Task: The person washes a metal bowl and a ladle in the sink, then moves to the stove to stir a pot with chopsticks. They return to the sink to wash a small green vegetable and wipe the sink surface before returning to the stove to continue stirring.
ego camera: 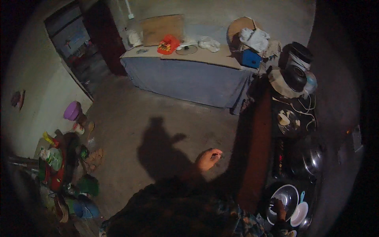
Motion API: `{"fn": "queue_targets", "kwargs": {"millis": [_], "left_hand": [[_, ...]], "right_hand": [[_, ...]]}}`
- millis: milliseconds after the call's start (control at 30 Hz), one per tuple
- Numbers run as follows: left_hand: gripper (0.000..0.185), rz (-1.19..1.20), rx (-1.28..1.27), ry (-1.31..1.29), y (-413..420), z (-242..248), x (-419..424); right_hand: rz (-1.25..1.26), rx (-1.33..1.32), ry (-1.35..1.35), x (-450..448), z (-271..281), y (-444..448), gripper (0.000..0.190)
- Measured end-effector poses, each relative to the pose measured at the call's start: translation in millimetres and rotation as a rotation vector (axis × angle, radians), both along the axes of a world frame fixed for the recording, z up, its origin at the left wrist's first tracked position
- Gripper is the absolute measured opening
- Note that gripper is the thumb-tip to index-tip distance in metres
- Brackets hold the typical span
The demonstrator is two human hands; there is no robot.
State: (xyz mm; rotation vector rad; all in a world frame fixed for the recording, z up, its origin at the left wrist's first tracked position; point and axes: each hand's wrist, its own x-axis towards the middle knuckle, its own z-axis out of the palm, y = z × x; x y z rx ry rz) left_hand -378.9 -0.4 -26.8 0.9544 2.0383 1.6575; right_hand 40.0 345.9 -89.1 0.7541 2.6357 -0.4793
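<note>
My left hand (pixel 209 160) is held out over the floor in front of my body, brightly lit, with its fingers curled; a dark gap shows between them, and I cannot tell whether they hold anything. At the lower right, my right hand (pixel 279 209) reaches into a shiny metal bowl (pixel 291 194). Its fingers are dark, so their grip is unclear. Touching or close beside that bowl is a small white pan or bowl (pixel 299 214) with a light blue handle (pixel 302 196). Behind them on the dark counter sits a large, shiny, rounded metal vessel (pixel 309 161).
Along the far wall stands a cloth-fronted table (pixel 189 80) with a red bag (pixel 168 44), a glass lid (pixel 186 49) and a blue box (pixel 251 58). A purple basin (pixel 72 111), a green container (pixel 88 185) and a blue bucket (pixel 86 209) are at left. An appliance with cords is at right.
</note>
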Motion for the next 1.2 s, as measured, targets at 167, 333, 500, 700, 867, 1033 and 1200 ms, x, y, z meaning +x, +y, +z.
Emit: {"fn": "queue_targets", "kwargs": {"millis": [167,333,500,700,867,1033,1200], "left_hand": [[0.019,0.134,-0.028,0.038,-47.0,9.0,-29.5],[0.020,0.214,0.121,0.115,-77.2,5.5,-44.8],[0.017,0.262,0.106,-0.012,-82.8,4.0,-45.3],[0.024,0.477,-0.084,0.115,-127.1,0.2,-58.2],[0.035,0.498,0.120,0.389,-150.9,-24.7,-74.0],[0.061,0.420,-0.183,0.332,-160.2,32.5,-58.9],[0.048,0.390,0.032,0.178,-169.0,10.0,-61.9]], "right_hand": [[-0.026,0.028,-0.005,-25.3,16.7,-5.5,0.042],[-0.067,0.087,0.095,-62.5,42.4,-1.5,0.039],[-0.158,0.159,0.334,-117.5,80.7,8.7,0.037],[-0.127,0.066,0.549,-192.0,86.0,7.7,0.035],[0.012,-0.162,0.609,-266.1,57.9,-22.3,0.034],[0.232,-0.404,0.575,-353.6,61.4,-113.1,0.033],[0.482,-0.358,0.553,-389.4,91.8,-185.3,0.037]]}}
